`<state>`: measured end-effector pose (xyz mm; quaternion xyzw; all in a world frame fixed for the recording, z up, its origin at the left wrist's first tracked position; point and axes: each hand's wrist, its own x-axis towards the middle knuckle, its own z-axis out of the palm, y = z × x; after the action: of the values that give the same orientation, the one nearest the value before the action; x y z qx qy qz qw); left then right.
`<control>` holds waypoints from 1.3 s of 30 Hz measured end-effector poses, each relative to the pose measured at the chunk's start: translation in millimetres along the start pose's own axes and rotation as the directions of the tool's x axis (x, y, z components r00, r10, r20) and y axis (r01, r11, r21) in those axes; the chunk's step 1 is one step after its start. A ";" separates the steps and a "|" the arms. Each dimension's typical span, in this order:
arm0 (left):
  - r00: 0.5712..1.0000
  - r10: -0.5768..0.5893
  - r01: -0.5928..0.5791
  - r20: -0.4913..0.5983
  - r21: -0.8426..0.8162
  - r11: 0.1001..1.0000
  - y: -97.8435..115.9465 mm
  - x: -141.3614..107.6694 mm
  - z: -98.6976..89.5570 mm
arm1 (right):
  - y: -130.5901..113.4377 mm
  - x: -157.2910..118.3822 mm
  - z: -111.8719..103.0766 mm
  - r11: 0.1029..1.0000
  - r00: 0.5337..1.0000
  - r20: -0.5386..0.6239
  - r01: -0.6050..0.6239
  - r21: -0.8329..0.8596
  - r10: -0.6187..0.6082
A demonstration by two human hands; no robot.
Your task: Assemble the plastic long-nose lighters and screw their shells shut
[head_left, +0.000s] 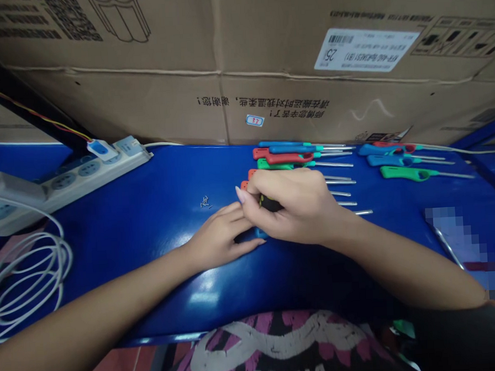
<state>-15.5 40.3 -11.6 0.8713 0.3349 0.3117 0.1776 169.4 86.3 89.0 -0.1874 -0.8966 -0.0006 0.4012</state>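
My right hand [296, 205] is closed around a black and yellow tool handle [269, 203], held over a row of lighters. My left hand [221, 235] rests low on the blue table beside it, its fingertips at a blue lighter [260, 233] that my right hand mostly covers. Red, green and blue lighters with metal tubes lie behind and under my right hand, among them a red one [277, 157]. A small pile of screws [206, 201] lies left of the hands. The tool's tip is hidden.
A cardboard box [164, 107] stands along the back. At left are a white power strip [76, 178] and a coiled white cable [28, 274]. More lighters, one green [408, 173], lie at right, near a phone-like object [462, 240], partly pixelated.
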 end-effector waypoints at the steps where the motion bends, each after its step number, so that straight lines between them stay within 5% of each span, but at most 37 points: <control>1: 1.000 0.003 -0.003 0.000 0.002 1.000 0.1 0.1 0.0 | 0.7 -0.1 0.6 1.000 1.000 0.000 0.004 -0.001 -0.004; 7: 1.000 0.014 -0.014 -0.012 0.001 1.000 0.8 0.5 -0.1 | 1.4 0.9 0.3 1.000 0.998 0.063 -0.010 0.004 0.009; 13: 0.999 -0.031 0.032 0.034 -0.020 0.999 2.0 0.3 -1.3 | -9.6 8.2 -20.0 0.912 0.936 0.253 -0.133 -0.389 0.244; 15: 1.000 -0.017 0.018 0.025 -0.032 0.999 2.6 1.0 -1.7 | -12.7 11.5 -27.9 0.935 0.890 0.382 -0.117 -0.335 0.248; 19: 0.995 -0.073 0.076 0.064 -0.041 0.996 4.9 3.6 -2.9 | -16.3 16.7 -40.4 0.998 0.811 0.583 -0.021 -0.066 0.056; 32: 0.999 0.000 -0.002 0.035 0.041 0.999 5.6 2.6 -3.3 | -7.4 18.7 -48.0 0.999 0.750 0.660 -0.026 -0.034 0.042; 35: 0.998 0.004 -0.006 0.055 0.040 0.999 6.1 3.3 -4.1 | -11.2 19.3 -48.6 0.998 0.774 0.632 -0.062 0.020 0.036; 39: 0.999 0.012 -0.015 0.033 0.070 0.997 6.8 3.4 -5.7 | -12.7 19.6 -47.9 0.993 0.764 0.636 -0.053 -0.108 0.110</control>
<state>-14.1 38.4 -2.4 0.8841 0.3368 0.2870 0.1503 187.7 73.8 137.5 -0.2318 -0.9698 0.0435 0.0630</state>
